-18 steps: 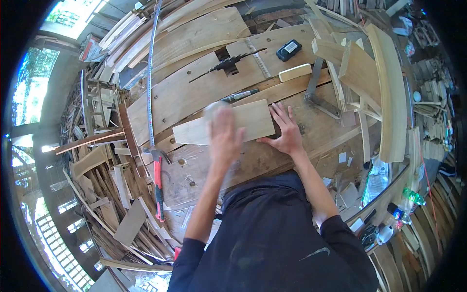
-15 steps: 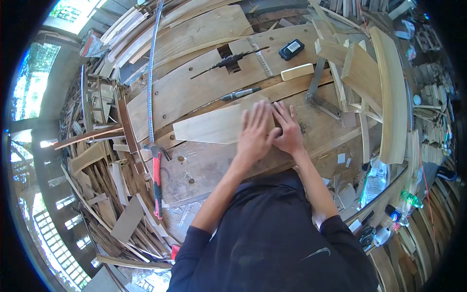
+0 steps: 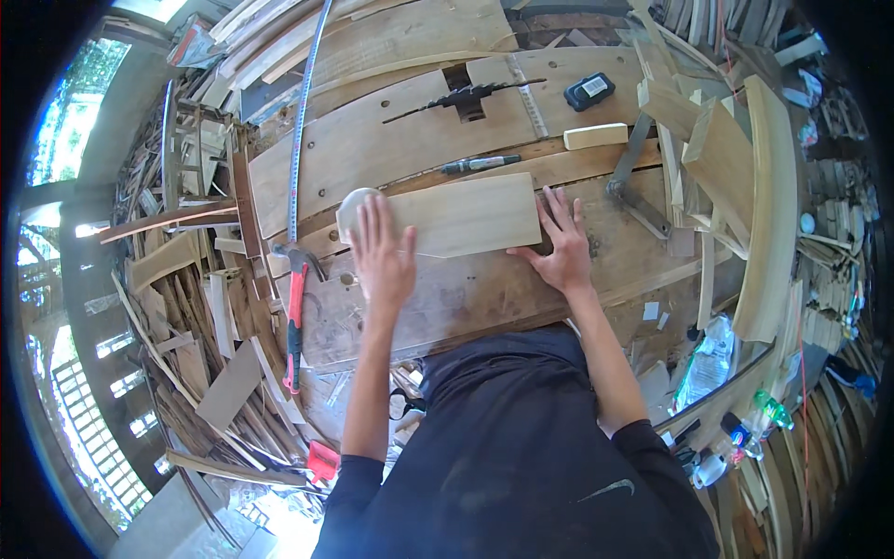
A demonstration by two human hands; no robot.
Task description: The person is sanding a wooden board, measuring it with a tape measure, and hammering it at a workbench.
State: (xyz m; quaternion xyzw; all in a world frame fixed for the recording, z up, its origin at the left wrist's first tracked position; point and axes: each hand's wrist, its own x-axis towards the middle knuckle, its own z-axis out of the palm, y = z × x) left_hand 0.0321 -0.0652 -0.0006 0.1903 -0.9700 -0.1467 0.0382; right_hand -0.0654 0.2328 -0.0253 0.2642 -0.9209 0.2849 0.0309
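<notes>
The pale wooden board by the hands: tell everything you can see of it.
The pale, flat, smooth-looking wooden board lies left-to-right on the brown wooden workbench, its right end cut straight, its lower edge bending midway so it narrows leftward. The left hand, flat over a pale round pad, partly covers its left end; the right hand lies at its right end.

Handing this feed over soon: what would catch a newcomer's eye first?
Probably the pale board on the workbench, with the left hand at its left end and the right hand at its right end. Next, the red-and-black hammer near the workbench's left end, and the big curved wooden piece over at the right.
</notes>
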